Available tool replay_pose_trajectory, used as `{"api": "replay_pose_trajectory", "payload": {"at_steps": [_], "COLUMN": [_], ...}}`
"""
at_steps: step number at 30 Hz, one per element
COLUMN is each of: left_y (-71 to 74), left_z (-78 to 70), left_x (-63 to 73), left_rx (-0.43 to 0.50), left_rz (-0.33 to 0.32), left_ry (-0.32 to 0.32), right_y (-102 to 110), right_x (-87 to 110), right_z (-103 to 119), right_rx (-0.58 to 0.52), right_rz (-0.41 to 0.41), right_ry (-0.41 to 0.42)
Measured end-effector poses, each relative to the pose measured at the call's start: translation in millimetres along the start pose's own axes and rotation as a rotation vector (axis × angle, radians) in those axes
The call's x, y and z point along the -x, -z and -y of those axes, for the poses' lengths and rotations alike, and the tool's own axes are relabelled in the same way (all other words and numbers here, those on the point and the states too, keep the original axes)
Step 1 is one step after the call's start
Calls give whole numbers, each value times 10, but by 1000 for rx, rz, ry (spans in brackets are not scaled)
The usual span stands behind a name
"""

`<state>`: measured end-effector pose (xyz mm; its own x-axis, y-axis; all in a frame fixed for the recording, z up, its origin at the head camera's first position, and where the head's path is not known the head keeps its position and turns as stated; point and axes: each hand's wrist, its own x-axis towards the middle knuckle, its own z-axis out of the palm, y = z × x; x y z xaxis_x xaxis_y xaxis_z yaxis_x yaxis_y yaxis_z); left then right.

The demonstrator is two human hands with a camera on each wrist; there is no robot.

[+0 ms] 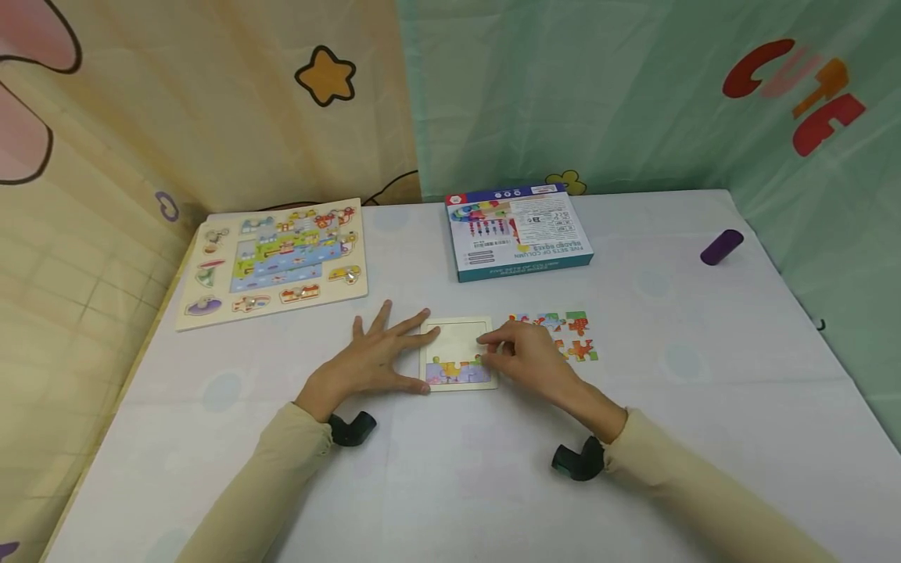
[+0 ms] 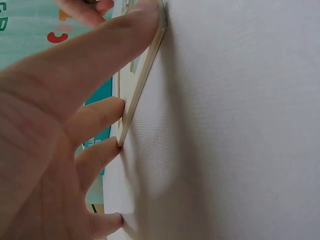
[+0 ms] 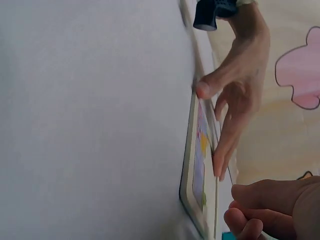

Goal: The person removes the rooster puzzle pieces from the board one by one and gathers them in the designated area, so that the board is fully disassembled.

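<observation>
A small wooden puzzle frame [image 1: 456, 320] lies flat on the white tabletop, its lower row filled with joined jigsaw pieces [image 1: 457, 373] in purple and yellow. Spread wide, my left hand [image 1: 376, 356] steadies the frame from the left. The thumb lies at its near corner and two fingertips at its left edge. My right hand [image 1: 531, 360] is over the frame's right side, fingers bent and thumb close to the index finger [image 1: 486, 338]; I cannot tell whether a piece is between them. Beyond this hand lie loose jigsaw pieces [image 1: 580, 336], partly covered by it.
At the back left lies a wooden knob-puzzle board [image 1: 190, 313] with picture sheets [image 1: 288, 254] on it. A flat boxed set [image 1: 524, 234] stands at the back middle. A purple cylinder [image 1: 721, 247] lies far right. Curtains hang behind the table.
</observation>
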<state>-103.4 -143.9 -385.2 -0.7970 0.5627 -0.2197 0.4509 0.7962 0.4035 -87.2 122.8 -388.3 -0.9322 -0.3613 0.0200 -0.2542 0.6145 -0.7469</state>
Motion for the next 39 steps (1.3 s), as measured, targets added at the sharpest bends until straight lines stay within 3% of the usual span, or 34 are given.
{"api": "replay_pose_trajectory", "payload": {"at_steps": [5, 9, 15, 22, 39], "left_y": [-9, -18, -23, -25, -16], "left_z": [-1, -8, -6, 1, 16], "left_x": [7, 5, -1, 5, 8], "left_rx": [12, 23, 19, 26, 35], "left_rz": [-1, -6, -11, -12, -20], "left_ry": [4, 2, 0, 1, -2], "right_y": [-208, -349, -433, -446, -438], "right_x": [-79, -116, -125, -126, -139], "right_z": [163, 214, 267, 293, 312], "right_rx": [26, 73, 140, 146, 73], "right_rz": [98, 130, 116, 95, 73], "right_ry": [66, 90, 93, 92, 63]}}
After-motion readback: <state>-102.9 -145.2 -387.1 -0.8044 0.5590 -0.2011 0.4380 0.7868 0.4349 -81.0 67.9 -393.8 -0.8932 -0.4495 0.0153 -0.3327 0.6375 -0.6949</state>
